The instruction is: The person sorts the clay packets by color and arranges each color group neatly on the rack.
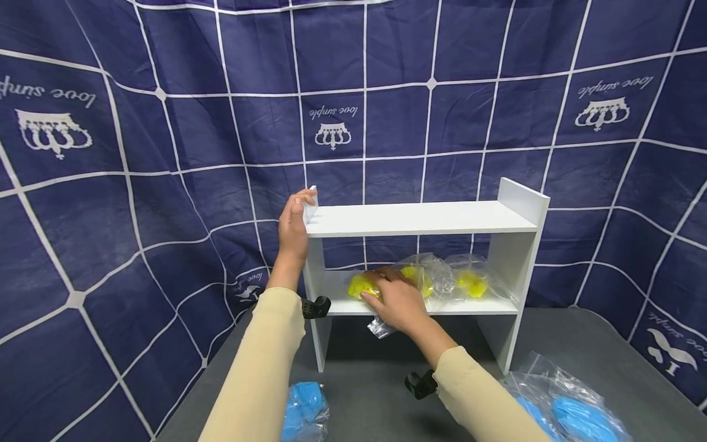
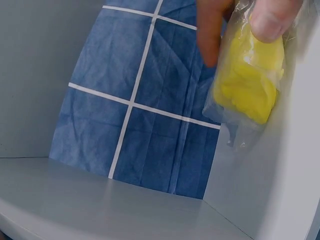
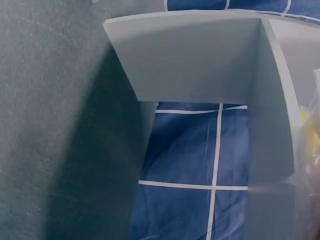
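Note:
A white two-tier shelf (image 1: 409, 220) stands upright on the dark surface. My left hand (image 1: 294, 230) grips the top of its left side panel, fingers bent over the edge. On the lower board, my right hand (image 1: 399, 301) holds a clear plastic bag with a yellow lump (image 1: 361, 286) inside, near the left panel. The left wrist view shows the thumb and a finger on either side of this yellow bag (image 2: 247, 85). Two more bags with yellow contents (image 1: 472, 283) lie to the right on the same board, one partly hidden behind the right hand.
Clear bags with blue contents lie on the dark surface: one blue bag (image 1: 305, 408) at front left, and another blue bag (image 1: 582, 417) at front right. A navy cloth with white grid lines (image 1: 397, 123) hangs behind and at both sides.

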{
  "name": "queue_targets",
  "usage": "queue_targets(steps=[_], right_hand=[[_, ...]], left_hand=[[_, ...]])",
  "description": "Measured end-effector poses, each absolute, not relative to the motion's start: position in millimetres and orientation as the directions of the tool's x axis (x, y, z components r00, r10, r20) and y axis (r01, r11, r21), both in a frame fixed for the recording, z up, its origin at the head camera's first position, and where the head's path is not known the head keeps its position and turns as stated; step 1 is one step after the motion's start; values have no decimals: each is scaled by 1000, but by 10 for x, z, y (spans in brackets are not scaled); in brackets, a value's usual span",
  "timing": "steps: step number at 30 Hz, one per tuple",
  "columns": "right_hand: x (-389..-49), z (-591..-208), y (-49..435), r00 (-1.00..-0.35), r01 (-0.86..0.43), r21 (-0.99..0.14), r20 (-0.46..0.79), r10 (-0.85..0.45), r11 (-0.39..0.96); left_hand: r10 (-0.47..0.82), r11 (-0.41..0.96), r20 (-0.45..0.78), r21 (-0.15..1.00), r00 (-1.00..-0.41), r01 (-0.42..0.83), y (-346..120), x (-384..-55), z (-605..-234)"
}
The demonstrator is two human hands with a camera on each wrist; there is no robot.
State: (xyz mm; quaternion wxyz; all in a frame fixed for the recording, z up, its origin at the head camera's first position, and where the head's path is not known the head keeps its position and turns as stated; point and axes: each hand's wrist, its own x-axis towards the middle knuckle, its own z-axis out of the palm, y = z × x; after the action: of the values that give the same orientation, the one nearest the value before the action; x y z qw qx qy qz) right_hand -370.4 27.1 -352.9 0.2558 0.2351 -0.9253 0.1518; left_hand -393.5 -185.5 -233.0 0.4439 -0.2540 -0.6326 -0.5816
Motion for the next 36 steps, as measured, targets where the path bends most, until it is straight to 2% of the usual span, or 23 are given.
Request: queue_targets(steps=[3,10,13,21,27,31,36], right_hand=[[-3684,-3536,288,-697,-556,-195,639,-326,808],[-3633,-3480,363,-442,-707,-162,861,-252,688],[-3573,-3476,410,-396,-748,-170,890,-226,641],[-3329,-3570,580,-381,-773,-145,884,-271,617],[-3175,-3683,740,-380,-789,-150,881,-281,596],[-3095,-3815,891,-410,-783,-187,872,-267,593],[-2989,-4005,1118,-490,-763,-274,836,-246,585]], left_hand=[[-190,189,859,507,-476,841,-1851,-3939,-2337],[-192,182,865,496,-464,849,-1859,-3942,-2336],[-191,184,859,506,-474,843,-1866,-3939,-2335],[-201,195,851,521,-485,831,-1869,-3925,-2329],[-192,196,867,494,-461,847,-1887,-3958,-2339],[-191,190,865,496,-464,847,-1890,-3964,-2334],[-188,193,863,501,-469,844,-1881,-3964,-2338]])
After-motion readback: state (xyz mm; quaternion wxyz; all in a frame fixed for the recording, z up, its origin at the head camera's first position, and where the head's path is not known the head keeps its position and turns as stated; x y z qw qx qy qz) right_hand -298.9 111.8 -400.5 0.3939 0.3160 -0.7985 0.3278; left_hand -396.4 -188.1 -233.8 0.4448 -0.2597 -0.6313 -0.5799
